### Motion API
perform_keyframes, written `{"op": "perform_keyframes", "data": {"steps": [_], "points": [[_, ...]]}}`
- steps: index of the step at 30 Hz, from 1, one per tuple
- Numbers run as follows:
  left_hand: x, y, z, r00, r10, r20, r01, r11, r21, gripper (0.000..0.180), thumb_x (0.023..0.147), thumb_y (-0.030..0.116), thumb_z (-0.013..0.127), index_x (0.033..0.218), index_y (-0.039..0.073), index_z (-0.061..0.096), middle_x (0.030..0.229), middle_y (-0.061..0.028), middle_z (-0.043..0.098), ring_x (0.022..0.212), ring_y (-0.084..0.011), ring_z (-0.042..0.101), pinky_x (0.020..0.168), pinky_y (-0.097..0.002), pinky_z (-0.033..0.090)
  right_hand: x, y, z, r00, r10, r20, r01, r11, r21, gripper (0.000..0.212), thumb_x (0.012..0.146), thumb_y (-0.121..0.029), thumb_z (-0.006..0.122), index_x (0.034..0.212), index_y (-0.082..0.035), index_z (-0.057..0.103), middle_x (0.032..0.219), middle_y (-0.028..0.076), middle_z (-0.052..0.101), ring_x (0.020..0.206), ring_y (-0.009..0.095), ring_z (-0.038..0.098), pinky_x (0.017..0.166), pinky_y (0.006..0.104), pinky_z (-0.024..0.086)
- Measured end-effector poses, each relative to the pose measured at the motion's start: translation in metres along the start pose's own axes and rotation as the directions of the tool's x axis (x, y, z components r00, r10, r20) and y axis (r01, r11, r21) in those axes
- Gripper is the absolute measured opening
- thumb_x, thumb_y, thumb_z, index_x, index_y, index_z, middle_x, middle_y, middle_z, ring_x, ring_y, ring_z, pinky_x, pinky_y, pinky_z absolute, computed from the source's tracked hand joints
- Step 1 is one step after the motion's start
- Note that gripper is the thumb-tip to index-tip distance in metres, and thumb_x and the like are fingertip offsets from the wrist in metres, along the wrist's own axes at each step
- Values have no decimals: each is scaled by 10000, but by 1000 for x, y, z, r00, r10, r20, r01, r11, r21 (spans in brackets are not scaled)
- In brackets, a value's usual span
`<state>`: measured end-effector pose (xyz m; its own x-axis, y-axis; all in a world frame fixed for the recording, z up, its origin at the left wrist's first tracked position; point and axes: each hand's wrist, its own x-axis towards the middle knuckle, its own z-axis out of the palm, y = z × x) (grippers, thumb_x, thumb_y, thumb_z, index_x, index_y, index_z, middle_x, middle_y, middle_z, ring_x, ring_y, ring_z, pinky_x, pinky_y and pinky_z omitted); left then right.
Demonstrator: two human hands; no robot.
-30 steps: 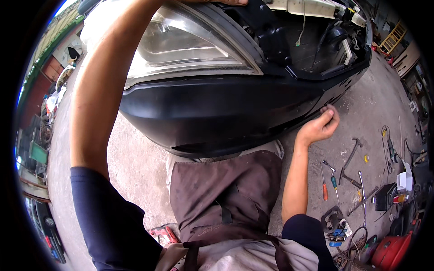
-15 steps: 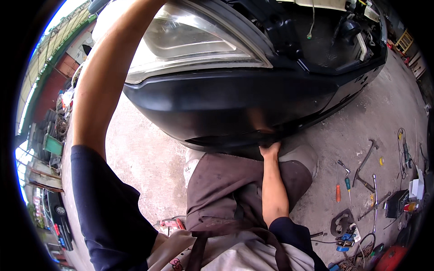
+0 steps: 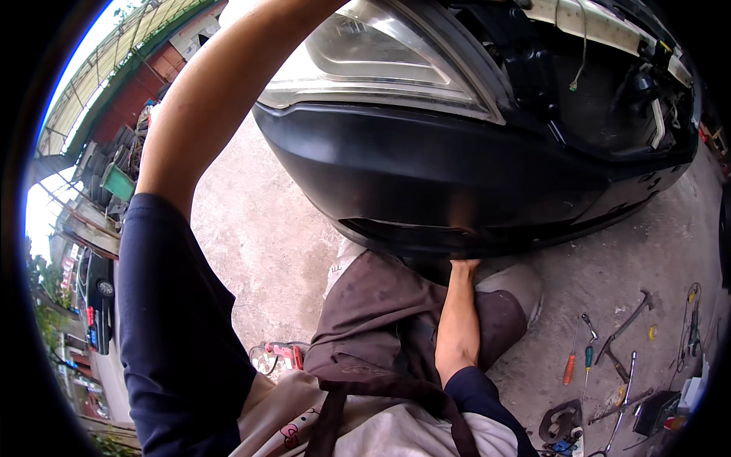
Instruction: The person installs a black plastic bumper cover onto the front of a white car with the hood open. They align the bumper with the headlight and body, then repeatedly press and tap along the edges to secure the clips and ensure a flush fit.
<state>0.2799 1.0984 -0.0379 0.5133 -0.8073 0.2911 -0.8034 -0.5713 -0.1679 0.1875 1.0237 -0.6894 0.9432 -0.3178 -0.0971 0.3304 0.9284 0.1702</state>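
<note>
A black car bumper (image 3: 426, 167) fills the upper middle, beneath a clear headlight (image 3: 381, 57). My right hand (image 3: 465, 264) reaches in at the bumper's lower edge, above my lap; its fingers are hidden under that edge. Up along the left side stretches my left forearm (image 3: 221, 99), passing out at the top beside the headlight. The left hand itself lies outside the picture. To the right of the headlight, the car's front is opened up, with a dark bracket (image 3: 533, 76) and a loose wire (image 3: 582, 49) hanging there.
Right of my knees, the concrete floor (image 3: 525, 365) holds a hammer (image 3: 609, 346), an orange-handled screwdriver (image 3: 569, 367), a teal-handled screwdriver (image 3: 588, 358) and a long metal bar (image 3: 626, 396). A red power tool (image 3: 285, 353) lies by my left hip. A dark car (image 3: 99, 301) stands far left.
My view has shifted, so the car appears farther right and the floor tools lower. The right hand has gone farther under the bumper's edge. My left arm stays raised.
</note>
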Motion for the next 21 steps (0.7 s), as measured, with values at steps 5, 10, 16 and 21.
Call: {"op": "perform_keyframes", "data": {"steps": [5,10,16,21], "points": [[0,6,-2,999,-27,-16,28,999,15,968,782,844,508,1000,-82,686,982,-285,688,986,-406,667,878,-451,516,-15,-9,8,995,63,84,-62,998,-12,527,935,-467,481,1060,-7,708,1130,216,689,1040,424,644,987,565,480],[5,-1,2,999,-4,-43,4,1000,9,980,780,846,506,1029,-85,685,1010,-287,687,1008,-403,662,899,-446,508,-24,-7,8,983,50,175,-42,998,-53,539,942,-505,475,1119,-45,693,1211,217,650,1113,409,603,1035,572,429],[9,-3,8,997,-4,-79,5,1000,23,983,782,843,506,1078,-79,677,1072,-295,674,1061,-405,643,934,-443,490,-29,-11,20,996,44,80,-44,999,0,582,940,-547,453,1110,-47,698,1201,221,652,1110,414,600,1028,563,436],[7,-4,5,999,14,-38,-13,1000,26,983,793,840,495,1097,-78,674,1086,-294,670,1069,-410,638,940,-441,486,-38,-3,45,999,21,29,-20,999,-27,549,973,-438,434,1089,44,671,1100,230,686,1041,417,637,987,552,477]]}}
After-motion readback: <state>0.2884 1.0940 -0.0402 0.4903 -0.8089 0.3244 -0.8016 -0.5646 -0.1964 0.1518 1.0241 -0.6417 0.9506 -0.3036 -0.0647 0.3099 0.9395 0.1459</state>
